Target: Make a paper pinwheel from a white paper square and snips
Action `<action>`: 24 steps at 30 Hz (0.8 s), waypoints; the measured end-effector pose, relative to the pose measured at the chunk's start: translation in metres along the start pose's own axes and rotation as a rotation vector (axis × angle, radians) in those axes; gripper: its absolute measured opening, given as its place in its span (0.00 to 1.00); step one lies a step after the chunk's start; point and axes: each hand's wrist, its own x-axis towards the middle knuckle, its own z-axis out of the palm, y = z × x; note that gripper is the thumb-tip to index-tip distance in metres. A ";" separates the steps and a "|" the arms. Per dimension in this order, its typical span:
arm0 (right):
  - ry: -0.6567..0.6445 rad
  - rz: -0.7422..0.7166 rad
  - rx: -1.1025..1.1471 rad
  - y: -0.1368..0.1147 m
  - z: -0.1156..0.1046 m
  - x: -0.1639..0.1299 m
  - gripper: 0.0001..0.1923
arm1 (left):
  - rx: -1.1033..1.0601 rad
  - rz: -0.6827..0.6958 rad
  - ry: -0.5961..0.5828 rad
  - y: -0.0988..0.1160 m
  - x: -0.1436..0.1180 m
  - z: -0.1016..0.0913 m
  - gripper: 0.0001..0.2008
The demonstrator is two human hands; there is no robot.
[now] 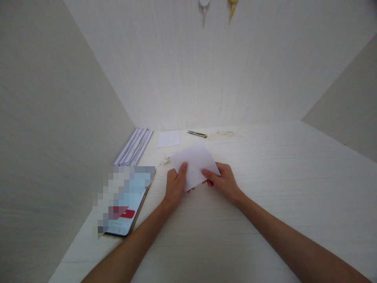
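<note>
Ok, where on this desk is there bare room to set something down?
The widest bare stretch of desk lies right of the right hand, up to the side wall. Another lies near, between the forearms. The left side is crowded: phone, folded paper stack, small sheet, snips. Both hands hold the paper; left hand.

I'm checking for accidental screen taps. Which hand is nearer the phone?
Left. The left hand grips the white paper just right of the phone, with a small gap between them. The right hand holds the paper's far side, farther off.
</note>
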 end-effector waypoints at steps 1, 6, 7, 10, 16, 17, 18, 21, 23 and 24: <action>-0.003 0.018 0.019 0.001 -0.001 0.001 0.11 | 0.028 0.011 0.003 0.002 0.000 -0.001 0.20; -0.034 0.119 0.280 0.011 -0.010 0.007 0.14 | 0.108 0.030 -0.062 0.006 0.000 -0.005 0.14; -0.027 0.145 0.311 0.012 -0.011 0.008 0.14 | 0.129 0.016 -0.103 0.006 0.000 -0.005 0.13; 0.014 0.218 0.312 0.014 -0.012 0.009 0.12 | 0.158 -0.002 -0.196 0.004 0.001 -0.005 0.12; 0.120 0.279 0.429 0.008 -0.010 0.009 0.12 | 0.090 0.025 -0.202 0.002 0.004 -0.007 0.12; 0.146 0.270 0.447 0.007 -0.010 0.010 0.12 | 0.072 0.030 -0.199 0.002 0.005 -0.007 0.12; 0.172 0.244 0.462 0.006 -0.010 0.011 0.11 | 0.057 0.036 -0.197 0.002 0.005 -0.007 0.11; 0.241 0.125 0.486 0.005 -0.012 0.013 0.13 | 0.033 0.039 -0.197 0.003 0.004 -0.006 0.11; 0.269 0.076 0.488 0.005 -0.013 0.013 0.14 | 0.022 0.031 -0.198 0.004 0.003 -0.005 0.11; 0.278 0.065 0.490 0.004 -0.013 0.013 0.14 | 0.014 0.025 -0.199 0.004 0.003 -0.005 0.12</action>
